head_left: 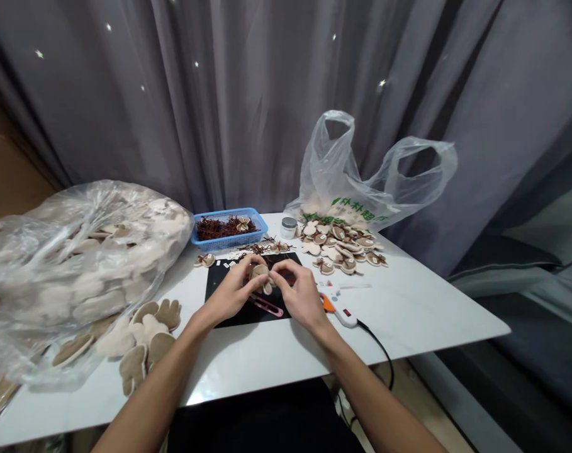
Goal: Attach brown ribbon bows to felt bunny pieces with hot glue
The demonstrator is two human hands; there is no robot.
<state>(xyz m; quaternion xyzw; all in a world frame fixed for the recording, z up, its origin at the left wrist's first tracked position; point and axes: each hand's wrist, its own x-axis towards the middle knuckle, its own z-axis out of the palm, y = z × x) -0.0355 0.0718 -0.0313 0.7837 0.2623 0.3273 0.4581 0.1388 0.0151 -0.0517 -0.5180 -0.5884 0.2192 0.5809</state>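
Over a black mat (pixel 241 319), my left hand (pixel 231 290) pinches a small brown-and-cream fabric bunny head (pixel 260 270) between thumb and fingers. My right hand (pixel 299 290) is closed at the right side of the same piece, its fingertips pressed together there; any smaller part between them is too small to make out. A pink slotted tool (pixel 267 306) lies on the mat just below both hands. Right of my right hand, a white and orange glue gun (pixel 345 314) rests on the table, partly hidden by that hand.
A blue basket (pixel 262 221) holds dark brown bows. Finished-looking bunny pieces (pixel 347 245) are heaped before a clear carrier bag (pixel 328 163), near a lidded jar (pixel 289 226). Left are a big plastic bag (pixel 92 264) of fabric pieces and loose pieces (pixel 146 330). A black cord (pixel 384 352) hangs off the edge.
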